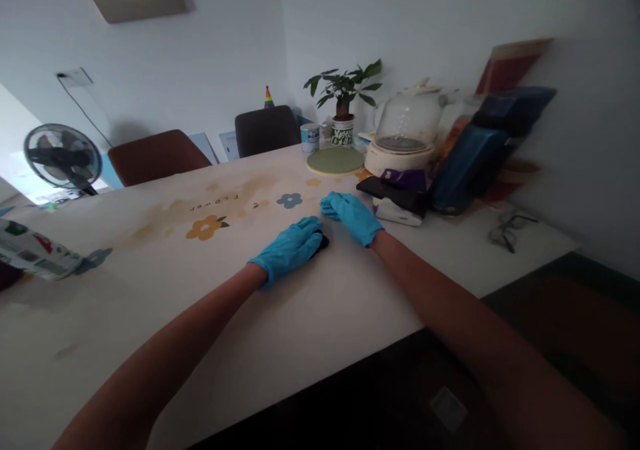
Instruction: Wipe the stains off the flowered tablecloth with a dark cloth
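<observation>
My left hand (291,251), in a blue rubber glove, is closed over a small black object (323,242) on the white, flower-printed tabletop (220,323). Only the object's edge shows beside the fingers, so its kind is unclear. To the right and a little farther off, my right hand (353,217), gloved alike, rests low at the table with its fingers curled together. Whatever those fingers may hold is hidden. Just right of this hand lie a black flat case (393,193) and a white item (397,211).
A glass kettle (403,120) on a base, a potted plant (343,103), a green round mat (336,160) and a can (310,137) stand at the back. Glasses (510,229) lie at right. A white printed package (37,249) is at left. Chairs (157,157) line the far edge.
</observation>
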`<state>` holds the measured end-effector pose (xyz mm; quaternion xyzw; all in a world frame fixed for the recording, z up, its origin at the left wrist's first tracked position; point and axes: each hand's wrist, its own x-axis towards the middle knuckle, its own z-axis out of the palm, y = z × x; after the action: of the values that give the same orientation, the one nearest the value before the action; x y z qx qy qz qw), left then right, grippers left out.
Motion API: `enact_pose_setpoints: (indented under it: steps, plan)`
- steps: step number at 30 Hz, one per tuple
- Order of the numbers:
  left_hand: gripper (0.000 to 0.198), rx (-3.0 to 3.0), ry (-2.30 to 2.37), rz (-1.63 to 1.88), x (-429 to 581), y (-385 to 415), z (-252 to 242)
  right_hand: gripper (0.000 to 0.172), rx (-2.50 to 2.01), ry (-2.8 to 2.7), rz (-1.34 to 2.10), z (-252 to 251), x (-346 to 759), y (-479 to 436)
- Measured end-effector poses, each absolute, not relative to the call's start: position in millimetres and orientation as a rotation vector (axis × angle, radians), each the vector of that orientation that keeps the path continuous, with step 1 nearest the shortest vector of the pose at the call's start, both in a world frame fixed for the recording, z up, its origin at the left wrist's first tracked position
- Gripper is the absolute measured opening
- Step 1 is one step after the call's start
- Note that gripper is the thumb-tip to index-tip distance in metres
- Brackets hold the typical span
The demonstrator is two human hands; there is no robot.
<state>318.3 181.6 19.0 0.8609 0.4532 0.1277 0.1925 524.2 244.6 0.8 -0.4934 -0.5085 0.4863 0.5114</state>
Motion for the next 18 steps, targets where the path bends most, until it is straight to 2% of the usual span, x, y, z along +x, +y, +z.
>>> enact_pose_setpoints:
  steps: [8,18]
  plan:
    - [0.051,2.544,1.071,0.369,348.1,198.4,16.1,0.026,-1.184,-1.3,1.142,-4.4,527.7,249.0]
    - [0.057,2.592,1.052,0.262,278.1,116.0,12.9,0.019,-1.143,-1.367,1.119,-11.8,530.8,253.7]
